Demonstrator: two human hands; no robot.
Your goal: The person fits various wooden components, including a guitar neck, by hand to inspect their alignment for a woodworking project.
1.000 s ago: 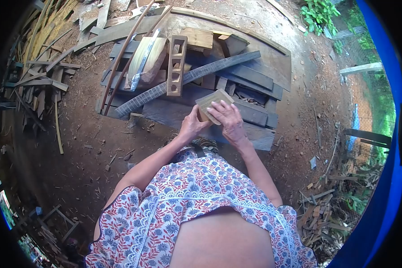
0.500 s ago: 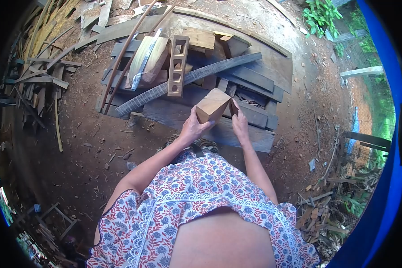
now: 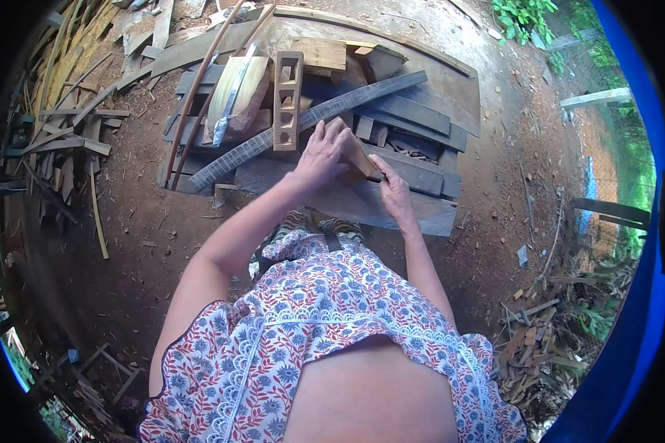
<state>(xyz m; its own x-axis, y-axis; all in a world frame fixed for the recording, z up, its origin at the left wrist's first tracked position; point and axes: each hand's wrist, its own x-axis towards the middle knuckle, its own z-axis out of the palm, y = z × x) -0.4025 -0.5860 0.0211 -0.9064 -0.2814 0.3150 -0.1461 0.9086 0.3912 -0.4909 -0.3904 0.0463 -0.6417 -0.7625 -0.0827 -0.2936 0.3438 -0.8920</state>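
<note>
Over the near edge of the low plank platform [image 3: 288, 177], my left hand [image 3: 322, 153] is closed over a wooden block [image 3: 357, 156]. The block is tilted, with a narrow pale side showing, and my fingers cover its upper left part. My right hand [image 3: 396, 193] is closed at the block's lower right end, thumb close to the wood. A thin dark piece [image 3: 377, 176] shows at those fingertips; most of it is hidden. Beyond the hands, a long grey marked strip of wood [image 3: 251, 151] lies diagonally. A wooden frame with square holes [image 3: 287, 103] rests across it.
A pale thick timber piece [image 3: 236, 92] and two thin brown rods [image 3: 199, 96] lie on the platform's left. Another block [image 3: 319, 55] sits at the back. Scrap wood piles [image 3: 70, 140] are at left, with more scraps [image 3: 528, 336] at lower right. A blue sheet [image 3: 646, 295] edges the right.
My left hand has moved from under the block to over its top, and the block has turned to show a narrower side. My right hand has shifted slightly down to the block's lower end.
</note>
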